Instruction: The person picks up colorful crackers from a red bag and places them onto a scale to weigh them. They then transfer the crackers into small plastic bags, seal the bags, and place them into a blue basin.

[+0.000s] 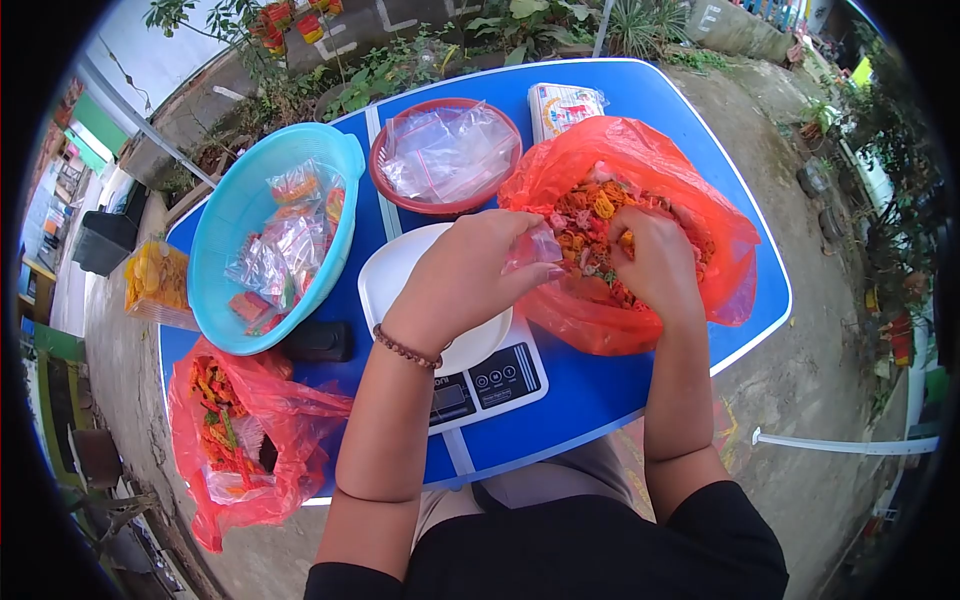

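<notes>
Left hand (470, 275) fingers pinch a small clear pouch (535, 245), holding it at the mouth of the red bag (640, 200). Right hand (655, 265) is curled closed inside that bag, fingers buried in the orange-yellow snacks (590, 215); what they grip is hidden, likely a scoop of them. Pouch hangs above the scale (480, 375) with its white tray (395, 275), at 6 o'clock from the bag.

Risks: the pouch mouth looks narrow and floppy, so snacks could spill onto the counter (600, 385); the thin red bag sits near the 3 o'clock edge and could slump off.

At 10 o'clock a teal basket (235, 215) holds filled pouches; at 12 o'clock a red bowl (385, 150) holds empty ones. A second red bag (250, 440) sags off the 8 o'clock corner. Blue folding counter, outdoors, bare concrete ground, plants at 12 o'clock.
</notes>
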`<state>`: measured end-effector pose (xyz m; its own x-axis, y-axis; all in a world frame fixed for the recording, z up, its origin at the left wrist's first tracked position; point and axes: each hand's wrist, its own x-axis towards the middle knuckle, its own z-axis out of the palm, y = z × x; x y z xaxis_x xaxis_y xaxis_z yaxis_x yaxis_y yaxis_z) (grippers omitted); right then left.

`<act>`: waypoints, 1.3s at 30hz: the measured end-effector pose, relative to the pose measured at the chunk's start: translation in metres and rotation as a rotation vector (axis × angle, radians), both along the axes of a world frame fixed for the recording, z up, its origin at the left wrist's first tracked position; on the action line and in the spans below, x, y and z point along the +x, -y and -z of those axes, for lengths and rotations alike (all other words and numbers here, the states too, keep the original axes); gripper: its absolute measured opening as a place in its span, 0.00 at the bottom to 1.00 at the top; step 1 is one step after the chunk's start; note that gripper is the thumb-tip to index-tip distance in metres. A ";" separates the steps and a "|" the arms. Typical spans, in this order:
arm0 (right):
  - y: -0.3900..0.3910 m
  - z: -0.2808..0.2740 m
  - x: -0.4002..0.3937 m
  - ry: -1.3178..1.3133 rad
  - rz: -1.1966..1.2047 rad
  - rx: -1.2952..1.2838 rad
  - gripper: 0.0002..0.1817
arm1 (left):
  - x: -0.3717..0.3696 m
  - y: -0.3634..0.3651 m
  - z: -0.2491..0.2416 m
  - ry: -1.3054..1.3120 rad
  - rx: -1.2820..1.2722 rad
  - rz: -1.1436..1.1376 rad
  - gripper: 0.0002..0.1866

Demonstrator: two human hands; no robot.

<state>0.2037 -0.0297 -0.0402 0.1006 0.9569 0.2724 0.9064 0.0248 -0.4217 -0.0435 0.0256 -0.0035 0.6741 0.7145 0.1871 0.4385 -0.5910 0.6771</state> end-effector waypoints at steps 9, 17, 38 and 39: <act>0.000 0.000 -0.004 0.098 -0.015 0.008 0.07 | 0.001 0.000 0.000 0.007 0.003 0.026 0.30; -0.003 0.001 -0.008 -0.152 -0.013 0.122 0.08 | 0.000 -0.001 0.000 -0.008 -0.023 0.022 0.30; 0.003 -0.002 -0.060 -0.246 -0.403 0.545 0.08 | -0.044 -0.008 -0.017 0.059 -0.256 -0.003 0.32; 0.004 -0.002 -0.067 -0.250 -0.445 0.549 0.08 | -0.048 -0.008 -0.019 0.054 -0.267 -0.013 0.32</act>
